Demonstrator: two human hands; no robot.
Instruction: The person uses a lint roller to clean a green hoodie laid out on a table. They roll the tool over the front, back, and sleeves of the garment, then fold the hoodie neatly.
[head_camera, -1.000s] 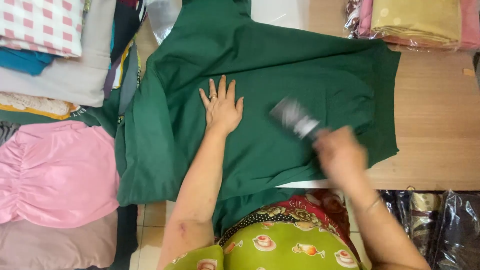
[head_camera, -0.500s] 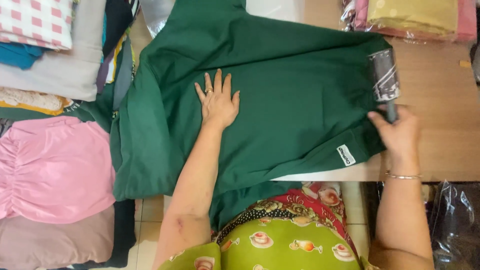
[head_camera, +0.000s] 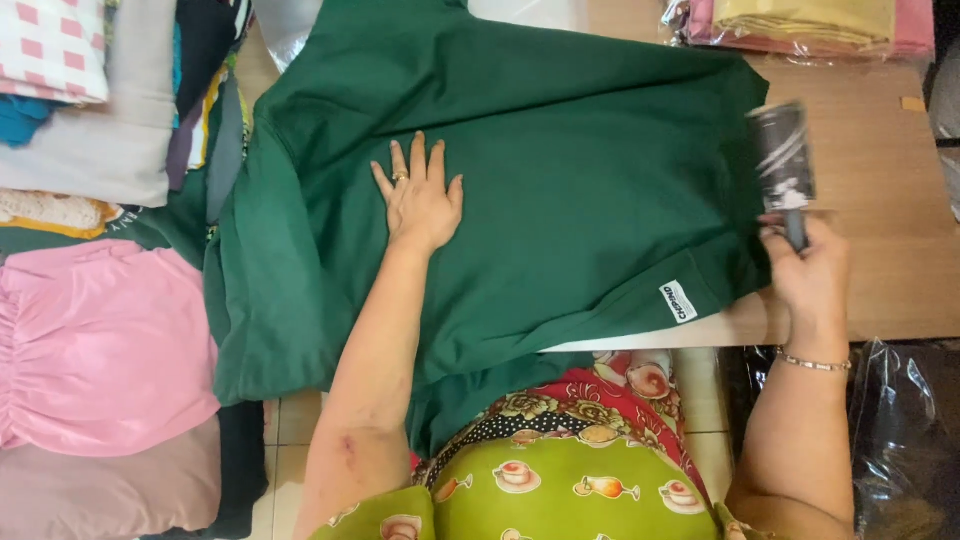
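Two hands are on one green garment (head_camera: 560, 190), which I see spread across the tabletop (head_camera: 880, 180) with its near hem draped over the near edge. My left hand (head_camera: 420, 200) lies flat on the cloth, fingers fanned, a little left of the garment's middle, pinning it. My right hand (head_camera: 812, 272) is curled round the handle of a lint roller (head_camera: 782, 158) near the right edge; the roller head points away from me, touching the garment's right border. The garment's long axis runs left to right, so nearly all the cloth lies leftward of the roller, between my hands. Farther off, bagged folded clothes (head_camera: 800, 22) sit at the far right corner.
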